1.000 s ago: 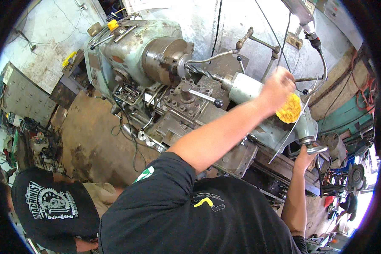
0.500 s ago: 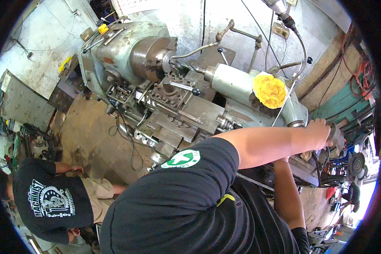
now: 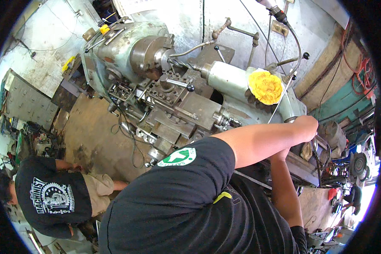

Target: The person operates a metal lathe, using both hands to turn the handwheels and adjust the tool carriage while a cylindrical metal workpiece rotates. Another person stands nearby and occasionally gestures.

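Over the tailstock end of a metal lathe (image 3: 235, 82), my left arm reaches across to the right. My left hand (image 3: 306, 128) is closed beside the tailstock's outer end; what its fingers grip is hidden. Below that forearm, my right hand (image 3: 280, 155) shows only partly, its fingers covered by the left arm. A twist drill bit (image 3: 181, 63) points from the tailstock toward a round workpiece (image 3: 162, 57) in the chuck (image 3: 147, 58). On top of the tailstock sits a shallow white-rimmed dish-like thing with crumpled yellow contents (image 3: 265, 86).
A jointed coolant pipe (image 3: 194, 48) arches over the drill. The tool post lever (image 3: 178, 83) sticks out above the carriage. Another person (image 3: 55, 197) in a black shirt stands at the lower left. A grey bucket (image 3: 332, 134) stands beyond my left hand, near red hoses (image 3: 362, 74).
My left hand has come left and slightly up, from near the bucket to the tailstock's end. The right hand has shifted slightly left. The view has moved a little.
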`<action>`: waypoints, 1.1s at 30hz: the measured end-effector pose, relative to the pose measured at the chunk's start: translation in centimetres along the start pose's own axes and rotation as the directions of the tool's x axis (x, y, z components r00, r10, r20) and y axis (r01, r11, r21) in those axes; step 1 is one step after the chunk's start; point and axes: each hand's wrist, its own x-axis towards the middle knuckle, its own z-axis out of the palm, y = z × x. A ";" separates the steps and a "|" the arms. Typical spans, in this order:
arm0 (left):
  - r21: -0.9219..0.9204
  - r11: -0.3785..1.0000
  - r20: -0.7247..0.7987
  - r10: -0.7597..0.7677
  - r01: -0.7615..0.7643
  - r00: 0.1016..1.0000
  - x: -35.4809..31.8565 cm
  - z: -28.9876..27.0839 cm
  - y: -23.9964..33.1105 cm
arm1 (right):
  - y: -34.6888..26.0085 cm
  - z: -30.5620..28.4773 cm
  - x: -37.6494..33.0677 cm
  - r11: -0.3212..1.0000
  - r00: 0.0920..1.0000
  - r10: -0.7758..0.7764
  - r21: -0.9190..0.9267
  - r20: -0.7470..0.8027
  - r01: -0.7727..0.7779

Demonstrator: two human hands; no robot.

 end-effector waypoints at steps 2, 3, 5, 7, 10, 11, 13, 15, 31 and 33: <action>-0.034 0.999 -0.028 0.020 -0.021 0.999 -0.7 -0.6 0.0 | -2.3 -0.1 -1.3 0.743 0.977 0.032 -0.649 -0.209 -0.163; -0.038 0.999 -0.035 0.025 -0.027 0.999 -1.0 -0.8 0.0 | -3.2 -0.4 -2.4 0.456 0.952 -0.008 -0.849 -0.305 -0.268; -0.060 0.998 -0.051 0.029 -0.032 0.998 -1.4 -1.2 0.0 | -3.7 -1.6 -4.9 0.206 0.914 -0.192 -0.926 -0.356 -0.317; -0.078 0.997 -0.055 0.026 -0.030 0.998 -1.9 -1.5 -0.1 | -4.6 -4.7 -7.9 0.414 0.861 -0.273 -0.860 -0.429 -0.297; -0.131 0.989 -0.088 0.052 -0.063 0.995 -2.8 -1.9 -0.4 | -6.1 -10.6 -10.9 0.844 0.583 -0.010 -0.319 -0.813 -0.431; -0.141 0.987 -0.097 0.060 -0.073 0.994 -3.1 -2.0 -0.5 | -6.5 -11.7 -11.6 0.872 0.584 -0.013 -0.296 -0.811 -0.391; -0.130 0.989 -0.095 0.055 -0.067 0.994 -3.5 -2.3 -0.6 | -9.2 -13.5 -12.0 0.903 0.425 0.048 -0.143 -0.904 -0.405; -0.135 0.989 -0.088 0.056 -0.068 0.995 -3.8 -2.5 -0.7 | -11.8 -13.3 -10.7 0.904 0.460 0.116 -0.099 -0.880 -0.416; -0.261 0.962 -0.144 0.040 -0.077 0.989 -6.0 -2.3 -2.6 | -19.2 -4.5 3.8 0.729 0.511 0.438 -0.040 -0.739 -0.683; -0.266 0.961 -0.156 0.037 -0.078 0.987 -6.1 -2.1 -2.9 | -19.2 -4.9 4.2 0.717 0.557 0.471 -0.072 -0.684 -0.693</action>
